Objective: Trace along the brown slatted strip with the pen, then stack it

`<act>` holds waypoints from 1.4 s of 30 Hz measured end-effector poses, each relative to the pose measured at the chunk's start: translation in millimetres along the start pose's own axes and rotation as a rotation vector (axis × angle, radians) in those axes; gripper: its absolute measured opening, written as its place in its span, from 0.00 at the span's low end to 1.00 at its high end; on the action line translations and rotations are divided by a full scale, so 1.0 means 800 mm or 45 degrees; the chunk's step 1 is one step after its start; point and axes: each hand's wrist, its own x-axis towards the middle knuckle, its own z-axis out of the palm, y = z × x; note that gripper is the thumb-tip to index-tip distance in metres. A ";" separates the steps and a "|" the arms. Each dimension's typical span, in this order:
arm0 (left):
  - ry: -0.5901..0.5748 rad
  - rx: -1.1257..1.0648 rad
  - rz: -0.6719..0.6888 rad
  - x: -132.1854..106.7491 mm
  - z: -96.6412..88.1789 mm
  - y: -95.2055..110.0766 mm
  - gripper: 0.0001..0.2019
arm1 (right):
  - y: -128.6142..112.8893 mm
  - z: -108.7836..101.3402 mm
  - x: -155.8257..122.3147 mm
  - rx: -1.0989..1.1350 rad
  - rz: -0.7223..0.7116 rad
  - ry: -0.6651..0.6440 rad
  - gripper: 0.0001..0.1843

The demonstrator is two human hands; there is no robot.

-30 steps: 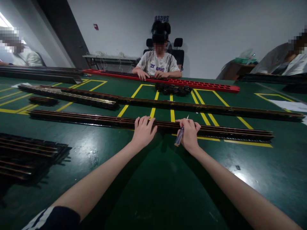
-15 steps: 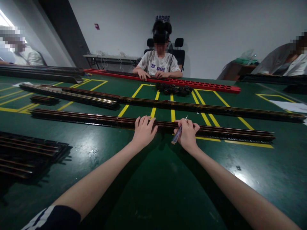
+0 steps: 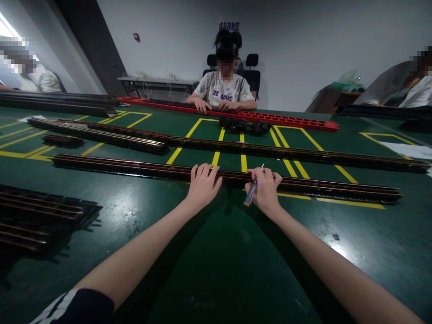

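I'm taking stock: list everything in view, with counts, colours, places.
Table: one, green, yellow-lined, spanning view
Rail bundle: one, black and coppery, centre
Screwdriver: one, clear purplish, centre right
Rail stack: uncountable, black and coppery, near left
Rear rails: uncountable, dark, beyond rail bundle
Short piece: one, dark, left
Slotted strip: one, red, far side
Parts pile: uncountable, black, before slotted strip
Far bars: uncountable, dark, far left and right
Papers: at least two, white, left and right
Co-workers: three, pale clothes, far side
Sign: one, dark, back wall
Left hand: one, bare, on rail bundle
Right hand: one, bare, gripping screwdriver
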 end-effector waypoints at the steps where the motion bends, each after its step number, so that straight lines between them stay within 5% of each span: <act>1: 0.001 0.000 0.000 0.000 0.000 0.000 0.19 | -0.001 -0.001 0.000 -0.011 -0.009 -0.016 0.09; 25: 0.004 -0.011 -0.003 0.000 -0.001 -0.001 0.19 | 0.000 -0.002 0.001 0.011 0.145 -0.004 0.13; 35: -0.012 -0.006 0.005 0.000 0.001 -0.002 0.19 | -0.003 -0.006 0.000 -0.007 -0.022 -0.024 0.10; 42: -0.005 -0.017 0.012 -0.001 0.001 -0.002 0.19 | 0.001 0.001 0.001 -0.018 0.047 -0.064 0.10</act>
